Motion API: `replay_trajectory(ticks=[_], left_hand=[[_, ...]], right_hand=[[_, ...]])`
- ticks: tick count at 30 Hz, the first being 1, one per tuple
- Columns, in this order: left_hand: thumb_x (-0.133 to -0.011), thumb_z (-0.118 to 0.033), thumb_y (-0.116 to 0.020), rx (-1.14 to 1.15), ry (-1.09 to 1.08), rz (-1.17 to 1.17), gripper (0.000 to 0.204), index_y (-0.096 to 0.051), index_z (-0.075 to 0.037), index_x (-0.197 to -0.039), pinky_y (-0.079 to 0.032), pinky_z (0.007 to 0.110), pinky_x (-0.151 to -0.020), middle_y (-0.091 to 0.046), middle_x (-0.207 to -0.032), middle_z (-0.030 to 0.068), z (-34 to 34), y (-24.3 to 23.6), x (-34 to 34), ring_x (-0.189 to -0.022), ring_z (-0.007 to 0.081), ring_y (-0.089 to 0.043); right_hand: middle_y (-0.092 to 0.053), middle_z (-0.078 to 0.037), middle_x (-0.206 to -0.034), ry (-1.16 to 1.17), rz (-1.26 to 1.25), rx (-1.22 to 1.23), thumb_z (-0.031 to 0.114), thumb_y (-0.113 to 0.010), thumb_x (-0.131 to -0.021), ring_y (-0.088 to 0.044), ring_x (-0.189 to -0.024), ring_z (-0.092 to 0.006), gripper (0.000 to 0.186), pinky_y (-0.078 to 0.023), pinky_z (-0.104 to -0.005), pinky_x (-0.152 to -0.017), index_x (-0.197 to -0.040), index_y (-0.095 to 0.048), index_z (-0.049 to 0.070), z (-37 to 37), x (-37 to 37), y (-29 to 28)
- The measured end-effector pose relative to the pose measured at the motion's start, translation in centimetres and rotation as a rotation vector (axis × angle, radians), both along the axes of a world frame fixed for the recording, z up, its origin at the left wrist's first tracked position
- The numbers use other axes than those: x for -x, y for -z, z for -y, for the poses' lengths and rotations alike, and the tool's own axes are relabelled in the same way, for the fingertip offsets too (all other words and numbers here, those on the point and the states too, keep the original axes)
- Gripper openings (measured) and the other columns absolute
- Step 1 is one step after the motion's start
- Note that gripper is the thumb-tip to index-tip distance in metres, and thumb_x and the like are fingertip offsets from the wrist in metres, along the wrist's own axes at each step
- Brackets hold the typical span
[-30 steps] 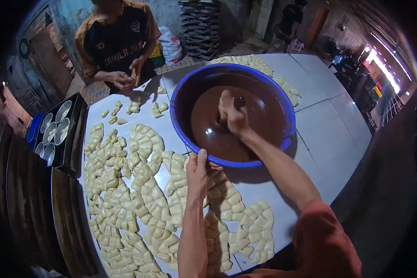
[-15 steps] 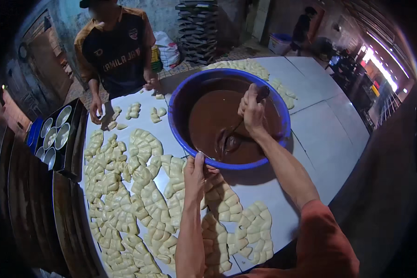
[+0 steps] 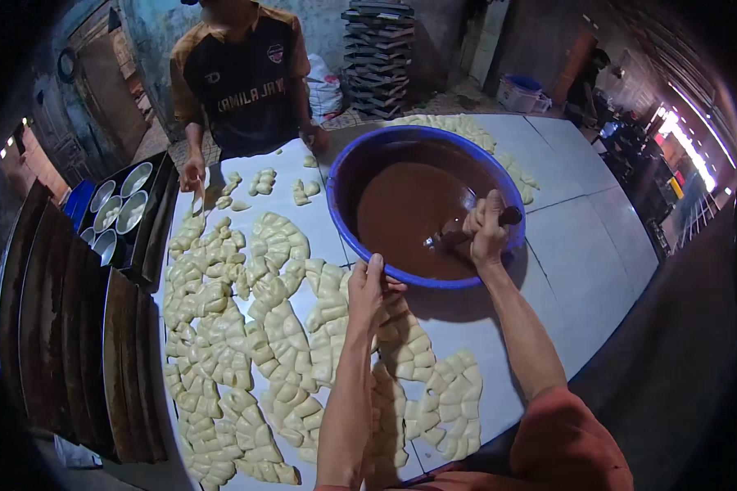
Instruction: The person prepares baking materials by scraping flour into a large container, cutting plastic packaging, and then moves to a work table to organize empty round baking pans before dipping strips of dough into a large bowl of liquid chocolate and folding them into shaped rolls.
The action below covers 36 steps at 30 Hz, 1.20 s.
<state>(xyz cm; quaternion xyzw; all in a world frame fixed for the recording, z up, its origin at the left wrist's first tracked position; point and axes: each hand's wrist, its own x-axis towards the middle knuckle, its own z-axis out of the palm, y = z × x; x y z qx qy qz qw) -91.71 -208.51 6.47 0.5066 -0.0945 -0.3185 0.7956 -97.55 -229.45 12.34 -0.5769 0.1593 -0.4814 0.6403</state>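
Note:
A large blue basin (image 3: 341, 214) stands on the white table, part-filled with smooth brown liquid (image 3: 401, 204). My left hand (image 3: 370, 288) grips the basin's near rim, thumb on top and fingers below. My right hand (image 3: 487, 231) is closed around the handle of a dark stirring tool (image 3: 510, 215) above the right side of the basin. The tool's lower end dips into the liquid, so its shape is hidden. Flat, pale, segmented dough pieces (image 3: 278, 340) cover the table to the left and under my left forearm.
Across the table a person in a dark shirt (image 3: 250, 90) holds a pale blade-like tool near small dough pieces (image 3: 262, 182). Round metal tins (image 3: 131, 211) sit in a dark tray at left, beside leaning dark boards (image 3: 53, 327). The white tabletop (image 3: 598, 237) extends right of the basin.
My right hand and the stirring tool have moved right and toward me within the basin. My left hand stays on the rim. The view has shifted, and the other person's hand has moved.

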Motion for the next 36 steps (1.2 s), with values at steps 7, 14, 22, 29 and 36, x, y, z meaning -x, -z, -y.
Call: replay_trajectory(ticks=[7,14,22,29,36], left_hand=[[-0.098,-0.035,-0.049,-0.078,0.044,-0.113,0.032,-0.049,-0.004,-0.106,-0.054,0.027,-0.058,-0.064,-0.088,0.012,-2.8,-1.8,0.8,-0.066,0.0156,-0.064],[-0.096,-0.028,-0.055,-0.159,0.046,-0.154,0.032,-0.051,-0.001,-0.113,-0.054,0.028,-0.064,-0.065,-0.092,0.0139,-10.1,0.6,5.5,-0.068,0.0155,-0.063],[-0.095,-0.024,-0.058,-0.069,0.035,-0.299,0.024,-0.052,-0.004,-0.105,-0.053,0.026,-0.06,-0.064,-0.085,0.0094,-13.2,1.8,10.6,-0.067,0.012,-0.062],[-0.095,-0.025,-0.059,-0.366,-0.005,-0.139,0.024,-0.057,-0.002,-0.101,-0.047,0.022,-0.055,-0.065,-0.083,0.007,-15.9,1.0,14.9,-0.066,0.0092,-0.059],[-0.095,-0.027,-0.059,-0.596,0.08,0.102,0.031,-0.067,0.001,-0.086,-0.042,0.021,-0.053,-0.063,-0.07,0.0023,-17.3,2.2,17.3,-0.06,0.0067,-0.054]], right_hand=[[-0.016,0.005,-0.048,-0.17,0.255,-0.045,0.057,-0.034,-0.098,-0.015,-0.04,-0.0103,0.058,-0.017,-0.0279,-0.042,-0.057,-0.024,0.017,-0.4,4.5,-9.3],[-0.017,0.006,-0.05,-0.222,0.328,0.287,0.058,-0.033,-0.098,-0.015,-0.044,-0.0093,0.058,-0.017,-0.0277,-0.046,-0.058,-0.024,0.016,0.6,9.3,-16.6],[-0.019,0.005,-0.052,-0.139,0.3,0.182,0.06,-0.035,-0.097,-0.017,-0.044,-0.0099,0.059,-0.02,-0.0268,-0.045,-0.059,-0.025,0.015,3.4,9.3,-12.7],[-0.045,-0.001,-0.063,0.415,-0.233,0.048,0.058,-0.054,-0.09,-0.048,-0.065,-0.0153,0.055,-0.041,-0.0328,-0.065,-0.073,-0.054,0.006,10.6,7.6,1.6],[-0.061,-0.005,-0.102,0.287,-0.482,-0.04,0.034,-0.07,-0.084,-0.055,-0.091,-0.0108,0.052,-0.043,-0.0245,-0.074,-0.119,-0.055,-0.002,2.4,17.4,2.4]])
